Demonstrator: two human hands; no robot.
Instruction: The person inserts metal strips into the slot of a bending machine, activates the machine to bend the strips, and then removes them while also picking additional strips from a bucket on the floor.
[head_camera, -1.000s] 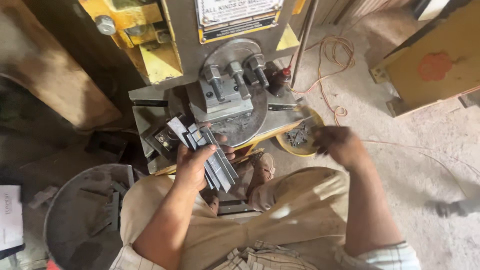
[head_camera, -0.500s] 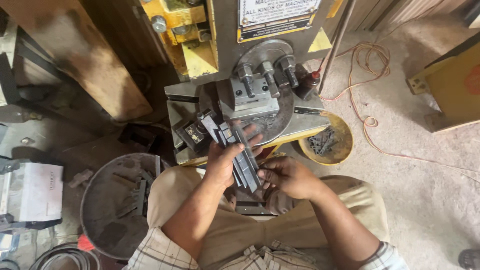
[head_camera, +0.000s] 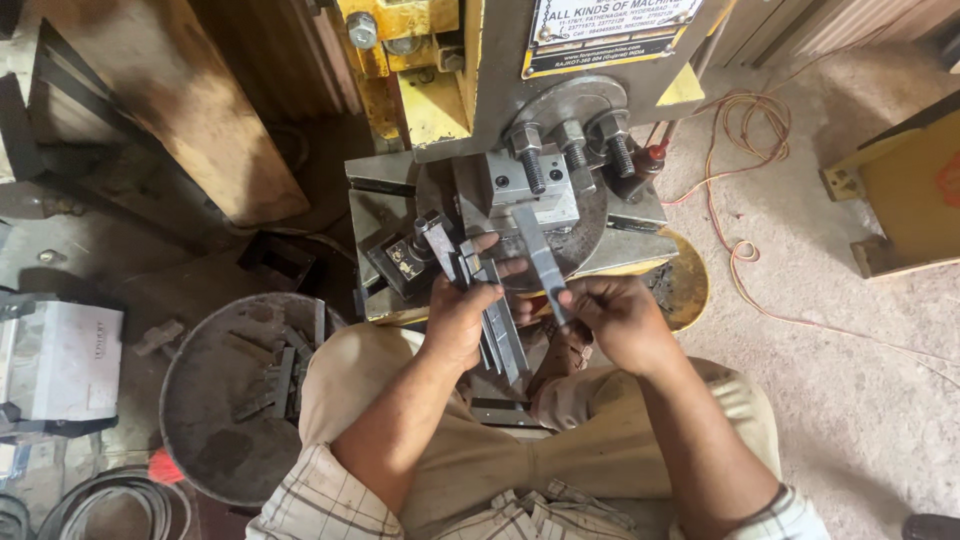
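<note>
The right hand (head_camera: 622, 322) pinches one flat metal strip (head_camera: 540, 260) pointing toward the press die (head_camera: 530, 190) at twelve o'clock, not yet seated, while the left hand (head_camera: 458, 318) clasps a bundle of strips (head_camera: 490, 310) waiting, and several pieces lie in the round pan (head_camera: 200, 400) at nine o'clock.

Free room and obstacles at the press. The left hand (head_camera: 462, 322), holding a bundle of metal strips (head_camera: 487, 300), and the right hand (head_camera: 622, 322), pinching a single strip (head_camera: 540, 262), fill the narrow space between the knees and the machine bed (head_camera: 385, 195). Ahead, the clamp block (head_camera: 530, 190) with three upright bolts (head_camera: 572, 148) bars the way. Leftward, a round metal tub (head_camera: 205, 400) holding cut pieces stands just beside the thigh. Rightward, a yellow dish (head_camera: 688, 290) lies near; beyond it the concrete floor (head_camera: 850, 380) is open, crossed only by an orange cable (head_camera: 740, 250).
</note>
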